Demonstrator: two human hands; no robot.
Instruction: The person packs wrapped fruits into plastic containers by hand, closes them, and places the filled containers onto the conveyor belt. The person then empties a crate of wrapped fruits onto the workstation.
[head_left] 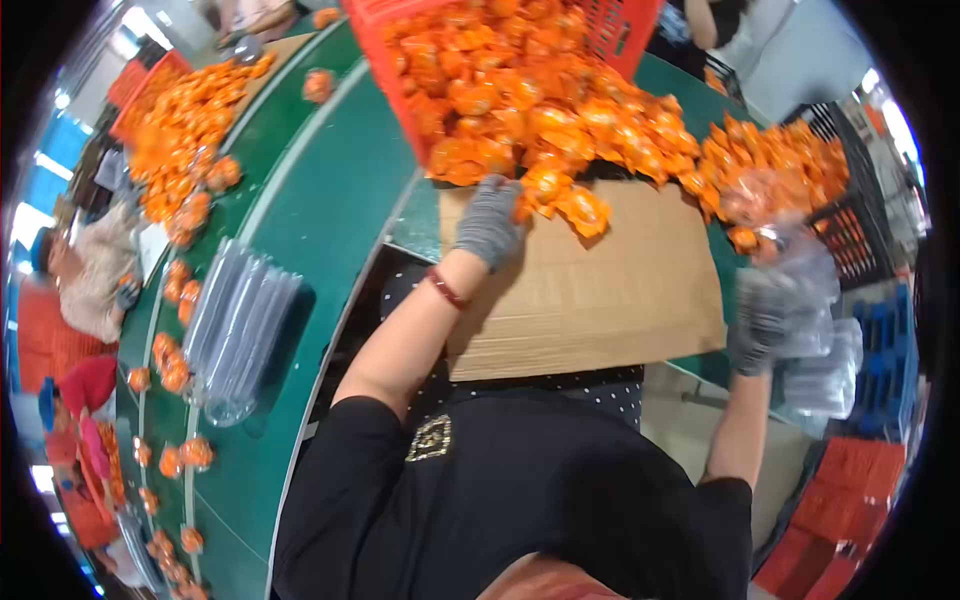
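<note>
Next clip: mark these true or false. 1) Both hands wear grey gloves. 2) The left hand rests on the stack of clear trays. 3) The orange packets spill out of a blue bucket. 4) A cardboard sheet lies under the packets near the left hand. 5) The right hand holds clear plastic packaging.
1) True: left hand and right hand are both grey-gloved.
2) False: it reaches into the orange packets; the clear trays lie apart on the green belt.
3) False: they come from a red crate.
4) True: the cardboard sheet.
5) True: clear plastic packaging, exact kind unclear.
</note>
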